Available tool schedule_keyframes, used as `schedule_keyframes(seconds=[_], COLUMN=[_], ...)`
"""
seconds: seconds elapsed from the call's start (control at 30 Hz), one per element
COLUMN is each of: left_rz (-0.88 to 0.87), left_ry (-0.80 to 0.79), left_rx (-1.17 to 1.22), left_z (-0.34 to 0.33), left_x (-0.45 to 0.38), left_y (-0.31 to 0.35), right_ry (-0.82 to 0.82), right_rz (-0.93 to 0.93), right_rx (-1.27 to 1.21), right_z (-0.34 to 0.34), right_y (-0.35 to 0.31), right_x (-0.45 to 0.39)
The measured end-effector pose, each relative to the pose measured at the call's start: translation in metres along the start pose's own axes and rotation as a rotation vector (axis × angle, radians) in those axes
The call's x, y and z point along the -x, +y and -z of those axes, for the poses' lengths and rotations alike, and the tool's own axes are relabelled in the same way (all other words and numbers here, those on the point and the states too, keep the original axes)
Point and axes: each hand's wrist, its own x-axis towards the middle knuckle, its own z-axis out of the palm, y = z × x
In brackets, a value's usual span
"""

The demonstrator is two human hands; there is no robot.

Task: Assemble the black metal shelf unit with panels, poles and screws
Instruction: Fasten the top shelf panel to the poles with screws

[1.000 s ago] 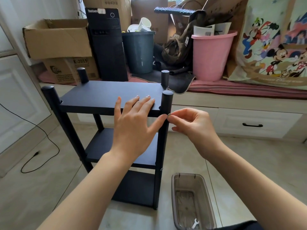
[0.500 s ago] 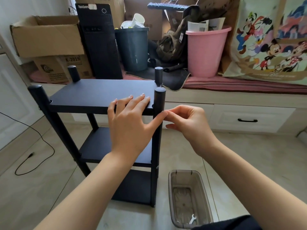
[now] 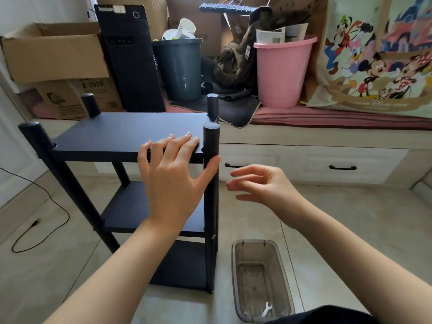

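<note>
The black shelf unit (image 3: 121, 132) stands upright on the floor with three panels fixed between round poles. My left hand (image 3: 173, 178) lies on the front edge of the top panel, fingers straight on its surface, thumb against the near right pole (image 3: 211, 141). My right hand (image 3: 261, 185) hovers just right of that pole, fingers loosely curled, holding nothing I can see. A small silver wrench (image 3: 266, 309) lies in the clear plastic bin (image 3: 236, 272) on the floor below my right arm.
Behind the shelf runs a low window bench with drawers (image 3: 341, 164), carrying cardboard boxes (image 3: 53, 52), a black computer tower (image 3: 131, 57), a dark bin (image 3: 178, 66), a pink bucket (image 3: 284, 71) and a cartoon-print bag (image 3: 378, 57). A black cable (image 3: 39, 220) trails on the tiled floor at left.
My right hand has drawn away from the near right pole, where its fingertips were pinched at panel height, and its fingers have loosened. My left hand stays on the top panel.
</note>
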Motion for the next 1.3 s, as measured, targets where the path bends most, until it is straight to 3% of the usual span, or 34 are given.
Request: schedule_keyframes(seconds=[0.13,0.4,0.53,0.73,0.93,1.3], left_rz=[-0.045,-0.066,-0.079,-0.110,-0.106,-0.085], left_ry=[0.091,0.127,0.125,0.141,0.133,0.113], left_rx=[-0.028,-0.048,-0.056,-0.090,-0.084,-0.078], left_z=[-0.010,-0.016,-0.017,-0.020,-0.020,-0.021], left_x=[0.003,0.004,0.003,0.002,0.002,0.001], left_y=[-0.001,-0.004,-0.005,-0.008,-0.005,0.002], right_ry=[0.041,0.034,-0.138,-0.526,-0.664,-0.776], right_rz=[-0.154,-0.498,-0.636,-0.764,-0.760,-0.629], right_rx=[0.086,0.281,0.546,0.897,1.072,1.262], right_z=[0.022,0.024,0.010,-0.013,-0.018,-0.018], right_y=[0.060,0.210,0.271,0.343,0.375,0.386], right_x=[0.008,0.026,0.035,0.048,0.060,0.054])
